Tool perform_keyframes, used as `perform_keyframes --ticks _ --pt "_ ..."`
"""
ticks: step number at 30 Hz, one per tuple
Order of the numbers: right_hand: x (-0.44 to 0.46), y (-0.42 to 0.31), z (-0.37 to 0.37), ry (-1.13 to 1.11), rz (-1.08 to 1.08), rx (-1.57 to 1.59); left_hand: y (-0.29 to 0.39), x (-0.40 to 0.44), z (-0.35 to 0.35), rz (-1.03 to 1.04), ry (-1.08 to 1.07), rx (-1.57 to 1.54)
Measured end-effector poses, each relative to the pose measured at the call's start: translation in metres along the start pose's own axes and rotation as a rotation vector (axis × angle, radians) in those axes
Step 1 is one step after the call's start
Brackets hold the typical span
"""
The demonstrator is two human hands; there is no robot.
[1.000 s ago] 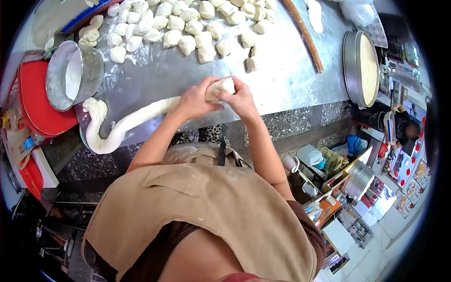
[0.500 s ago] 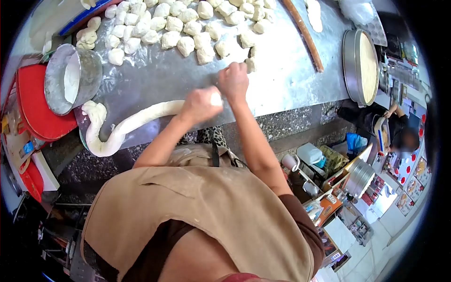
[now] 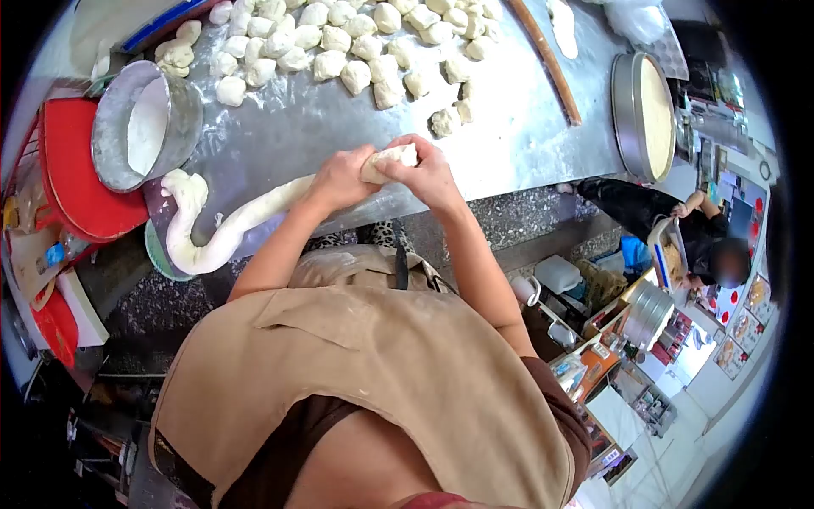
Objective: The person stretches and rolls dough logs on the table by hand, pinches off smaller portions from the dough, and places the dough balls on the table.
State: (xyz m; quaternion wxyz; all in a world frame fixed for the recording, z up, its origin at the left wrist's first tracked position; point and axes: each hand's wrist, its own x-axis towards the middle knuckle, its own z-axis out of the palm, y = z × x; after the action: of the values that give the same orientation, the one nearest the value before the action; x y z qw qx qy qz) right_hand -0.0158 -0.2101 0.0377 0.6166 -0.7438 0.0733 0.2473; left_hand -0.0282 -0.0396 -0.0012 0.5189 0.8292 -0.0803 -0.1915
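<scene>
A long rope of pale dough [image 3: 227, 239] curves in an S along the front edge of the metal table, with its thicker end at the left. My left hand [image 3: 343, 180] is wrapped round the rope near its right end. Just beside it, my right hand [image 3: 428, 176] grips the rope's tip, its thumb and fingers around the dough. Many small dough lumps [image 3: 334, 66] lie in a cluster farther back. One lump [image 3: 444, 123] sits nearest my right hand.
A metal bowl of flour [image 3: 185, 127] stands at the left by a red stool [image 3: 80, 174]. A wooden rolling pin [image 3: 547, 64] lies at the back right, near a round metal pan [image 3: 623, 119]. Another person [image 3: 678, 212] holds a tray at the far right.
My right hand has come back from the dough lumps to the rope's end and grips it. Another lump now shows at the cluster's near edge. The view has shifted slightly.
</scene>
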Motion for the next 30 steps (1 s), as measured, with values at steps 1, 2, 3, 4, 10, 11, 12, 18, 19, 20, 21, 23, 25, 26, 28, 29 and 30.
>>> perform_keyframes --ticks 1,2,3,4,10,11,12,18,19,20,21,23,25,26,28,29,30 --pt "-0.004 -0.012 -0.001 0.009 0.002 -0.218 -0.006 0.003 0.003 -0.027 -0.016 0.123" --pt "-0.011 -0.027 0.002 0.1 -0.13 -0.347 -0.007 0.004 0.004 -0.023 -0.016 0.121" --pt "-0.01 -0.029 0.006 0.098 -0.131 -0.349 -0.009 0.005 0.006 0.044 0.055 0.126" --pt "-0.01 -0.029 0.011 0.109 -0.264 -0.467 -0.011 0.004 0.008 0.11 0.122 0.133" --pt "0.006 -0.001 0.05 0.453 -0.574 -0.519 -0.004 0.003 0.013 0.095 0.213 0.099" --pt "0.016 0.009 0.047 0.447 -0.575 -0.513 -0.008 0.004 0.017 0.156 0.244 0.152" --pt "0.03 0.02 0.042 0.502 -0.514 -0.589 -0.008 0.005 0.019 0.177 0.282 0.154" --pt "0.058 0.039 0.008 0.454 -0.242 -0.988 0.002 -0.003 -0.002 0.113 0.231 -0.087" --pt "0.04 0.028 0.012 0.459 -0.244 -0.986 -0.008 -0.002 -0.004 0.106 0.288 -0.159" --pt "0.024 0.016 0.014 0.239 -0.261 -0.939 -0.01 -0.004 -0.006 0.11 0.324 -0.089" --pt "0.013 0.01 0.015 0.016 -0.269 -0.889 -0.01 -0.003 -0.006 0.114 0.328 -0.096" --pt "0.008 0.016 0.037 -0.045 -0.299 -0.656 -0.008 -0.002 -0.005 0.278 0.257 -0.255" --pt "0.011 0.005 0.044 -0.153 0.03 -0.002 -0.01 -0.012 -0.014 0.293 0.209 -0.305" --pt "0.011 0.004 0.049 -0.075 -0.035 0.096 -0.005 -0.021 -0.023 0.185 0.169 -0.22" --pt "0.006 -0.002 0.042 -0.101 0.014 0.067 -0.013 -0.029 -0.025 -0.041 0.099 -0.04" --pt "0.004 -0.01 0.04 -0.113 0.024 -0.01 -0.018 -0.028 -0.022 -0.037 0.101 -0.043" --pt "0.0 -0.021 0.043 -0.11 0.024 -0.016 -0.022 -0.029 -0.02 0.057 0.151 0.007"
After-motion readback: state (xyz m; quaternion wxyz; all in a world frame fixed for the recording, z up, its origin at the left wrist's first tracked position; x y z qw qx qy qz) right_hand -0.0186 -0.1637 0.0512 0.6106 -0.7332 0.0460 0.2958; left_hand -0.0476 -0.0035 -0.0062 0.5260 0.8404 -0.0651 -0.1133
